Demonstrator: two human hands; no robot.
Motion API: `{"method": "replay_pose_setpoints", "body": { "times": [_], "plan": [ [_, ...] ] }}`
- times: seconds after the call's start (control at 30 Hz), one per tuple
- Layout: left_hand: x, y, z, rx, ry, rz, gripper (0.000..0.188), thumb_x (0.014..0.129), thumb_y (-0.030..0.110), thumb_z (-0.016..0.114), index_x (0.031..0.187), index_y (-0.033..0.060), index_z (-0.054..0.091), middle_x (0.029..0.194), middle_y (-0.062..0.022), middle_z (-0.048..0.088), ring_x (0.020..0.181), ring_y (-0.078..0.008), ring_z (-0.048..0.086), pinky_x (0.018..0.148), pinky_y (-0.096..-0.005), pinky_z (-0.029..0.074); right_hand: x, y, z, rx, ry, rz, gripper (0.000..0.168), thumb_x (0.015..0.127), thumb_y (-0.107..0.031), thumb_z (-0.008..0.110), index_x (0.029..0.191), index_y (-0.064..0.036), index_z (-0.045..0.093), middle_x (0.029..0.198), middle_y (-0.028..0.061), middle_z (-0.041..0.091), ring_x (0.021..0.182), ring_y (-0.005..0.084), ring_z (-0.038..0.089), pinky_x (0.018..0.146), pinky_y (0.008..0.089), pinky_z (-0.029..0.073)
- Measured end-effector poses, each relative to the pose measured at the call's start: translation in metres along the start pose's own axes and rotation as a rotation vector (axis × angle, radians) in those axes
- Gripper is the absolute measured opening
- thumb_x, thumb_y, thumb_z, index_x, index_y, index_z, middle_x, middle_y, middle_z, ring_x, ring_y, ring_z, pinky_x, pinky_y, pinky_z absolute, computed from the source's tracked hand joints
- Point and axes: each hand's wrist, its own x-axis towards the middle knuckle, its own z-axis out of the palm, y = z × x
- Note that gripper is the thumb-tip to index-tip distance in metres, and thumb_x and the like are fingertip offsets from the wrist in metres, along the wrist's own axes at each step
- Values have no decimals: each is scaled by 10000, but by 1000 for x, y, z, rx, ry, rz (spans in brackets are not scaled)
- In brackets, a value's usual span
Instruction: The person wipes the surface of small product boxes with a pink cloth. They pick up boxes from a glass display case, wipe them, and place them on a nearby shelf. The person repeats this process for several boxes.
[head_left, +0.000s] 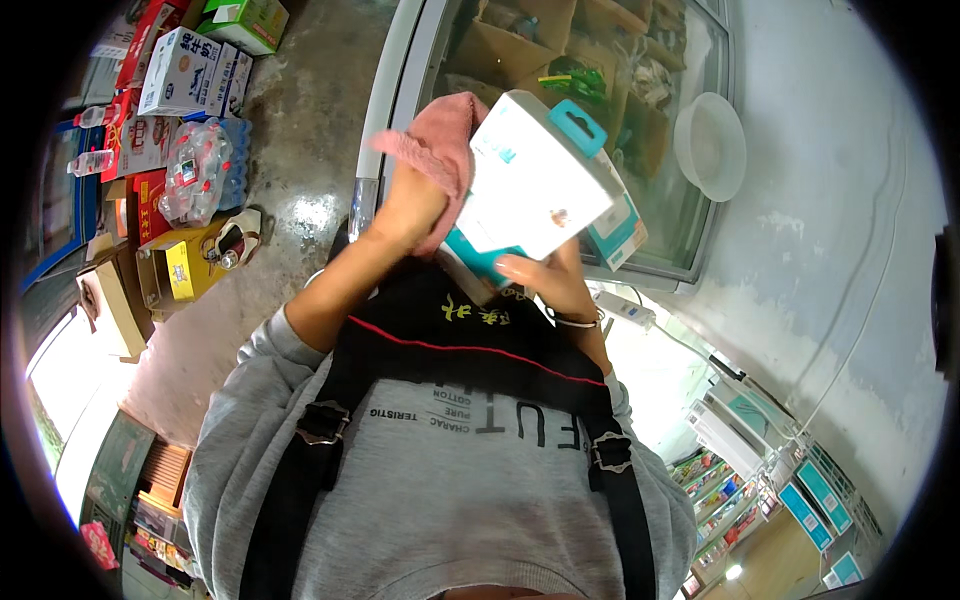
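Note:
A white and teal cardboard box (536, 180) with a teal hanging tab is held by my right hand (559, 281), the thumb lying along its near edge. My left hand (412, 199) grips a pink cloth (446, 142), which meets the left side of the box. A second white and teal box (619, 225) shows partly behind the first; what supports it is hidden. Both hands are over the near part of a chest freezer with a glass lid (686, 225). Cartons and a green packet (577, 81) show through the glass.
A white plastic bowl (709, 146) sits by the freezer's right edge, near the wall (825, 150). A white power strip (622, 309) hangs by the freezer corner. On the left floor stand milk cartons (180, 71), shrink-wrapped bottles (196, 172) and a yellow box (184, 262). Lower right, a wire rack holds teal boxes (806, 517).

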Motion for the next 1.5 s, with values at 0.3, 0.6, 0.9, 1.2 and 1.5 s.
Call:
{"method": "replay_pose_setpoints", "body": {
  "times": [0.3, 0.6, 0.9, 1.2, 1.5],
  "plan": [
    [-28, -8, -6, -76, -427, -37, 832, 915, 430, 533, 1478, 30, 70, 1462, -158, 292, 1329, -239, 330, 1094, -340, 277, -18, 42, -43, 903, 195, -13, 621, 831, -323, 557, 1333, 13, 412, 1214, 156, 547, 1073, 258, 567, 883, 378, 484],
    [-22, 23, 14, -306, -242, -71, 719, 883, 325, 589, 1392, 7, 194, 1353, -147, 362, 1243, -214, 371, 1040, -328, 312, -3, -8, -12, 611, 348, 82, 593, 846, -334, 520, 1299, 37, 428, 1198, 183, 559, 1008, 261, 610, 864, 353, 506],
    [-39, 21, -6, -278, -396, -292, 471, 874, 208, 593, 1265, -13, 450, 1169, -92, 530, 1081, -150, 488, 933, -300, 406, -16, -31, -4, 149, 471, -26, 524, 864, -232, 515, 1291, 62, 442, 1174, 147, 556, 1039, 199, 542, 886, 319, 436],
    [-54, 22, -10, -10, -374, -52, 481, 883, 161, 557, 1301, -23, 405, 1256, -169, 467, 1156, -235, 466, 989, -347, 397, -36, -35, -7, 312, 451, -48, 528, 923, -338, 475, 1274, 56, 466, 1188, 151, 558, 1039, 209, 551, 882, 307, 435],
    [-49, 22, -6, 161, -248, 282, 485, 929, 210, 500, 1330, -21, 355, 1212, -143, 475, 1092, -203, 479, 917, -316, 423, -24, -41, -2, 236, 453, -35, 474, 852, -199, 531, 1247, 59, 483, 1144, 117, 573, 1019, 179, 548, 863, 302, 437]
  ]
}}
